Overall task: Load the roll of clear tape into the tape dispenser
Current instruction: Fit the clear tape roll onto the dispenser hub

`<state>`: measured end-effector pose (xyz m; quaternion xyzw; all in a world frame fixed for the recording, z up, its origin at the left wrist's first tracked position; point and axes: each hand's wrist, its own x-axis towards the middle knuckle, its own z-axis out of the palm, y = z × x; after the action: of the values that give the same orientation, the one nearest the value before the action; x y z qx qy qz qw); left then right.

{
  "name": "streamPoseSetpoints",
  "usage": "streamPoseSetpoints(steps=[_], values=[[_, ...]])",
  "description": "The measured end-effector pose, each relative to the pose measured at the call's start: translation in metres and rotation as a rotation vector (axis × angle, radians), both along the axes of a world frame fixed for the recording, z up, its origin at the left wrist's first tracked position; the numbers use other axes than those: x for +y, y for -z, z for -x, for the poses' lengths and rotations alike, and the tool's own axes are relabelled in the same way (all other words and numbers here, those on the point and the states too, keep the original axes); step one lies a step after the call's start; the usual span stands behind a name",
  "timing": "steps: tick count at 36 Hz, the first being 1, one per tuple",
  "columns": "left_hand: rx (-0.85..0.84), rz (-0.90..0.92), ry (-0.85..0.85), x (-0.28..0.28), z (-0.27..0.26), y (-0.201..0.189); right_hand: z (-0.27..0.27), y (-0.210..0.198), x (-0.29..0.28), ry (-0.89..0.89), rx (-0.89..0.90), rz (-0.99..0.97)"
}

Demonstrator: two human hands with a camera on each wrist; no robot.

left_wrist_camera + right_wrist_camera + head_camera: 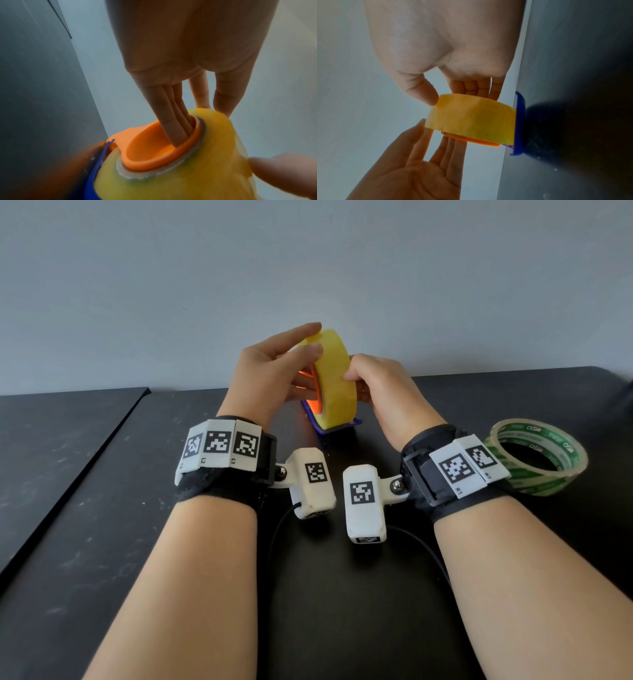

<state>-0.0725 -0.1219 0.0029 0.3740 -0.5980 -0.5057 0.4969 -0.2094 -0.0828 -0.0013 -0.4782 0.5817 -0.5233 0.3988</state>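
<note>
A person's two hands meet around a yellow-tinted roll of clear tape [334, 380], which stands on edge between them above a dark surface [102, 542]. The roll sits around the orange hub [154, 147] of a tape dispenser whose blue base [337, 428] rests on the surface just below it. The left hand [274, 371] has its fingers [164, 116] straight, three of them reaching into the hub's hollow centre while the forefinger and thumb lie along the roll's upper rim. The right hand [380, 388] clamps the roll from the other side, thumb pressed to the roll's outer band in the right wrist view and the remaining fingers curled behind its far face. A second roll of tape [539, 457], with green printing on its core, lies flat on the surface beside the right wrist, apart from both hands.
</note>
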Motion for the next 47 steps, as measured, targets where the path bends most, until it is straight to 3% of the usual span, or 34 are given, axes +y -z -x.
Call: streamPoseSetpoints(steps=[21,34,47], values=[[-0.029,0.003,0.008,0.0027,0.0031,-0.0006,0.0056,0.0050,-0.0069,-0.007,-0.063,0.046],[-0.064,0.027,-0.045,0.0041,0.0019,-0.0018,0.0086,0.0073,-0.0042,-0.086,0.040,0.023],[-0.047,0.021,-0.021,-0.0010,0.0020,0.0017,0.0081,0.0068,-0.0061,-0.029,-0.049,0.013]])
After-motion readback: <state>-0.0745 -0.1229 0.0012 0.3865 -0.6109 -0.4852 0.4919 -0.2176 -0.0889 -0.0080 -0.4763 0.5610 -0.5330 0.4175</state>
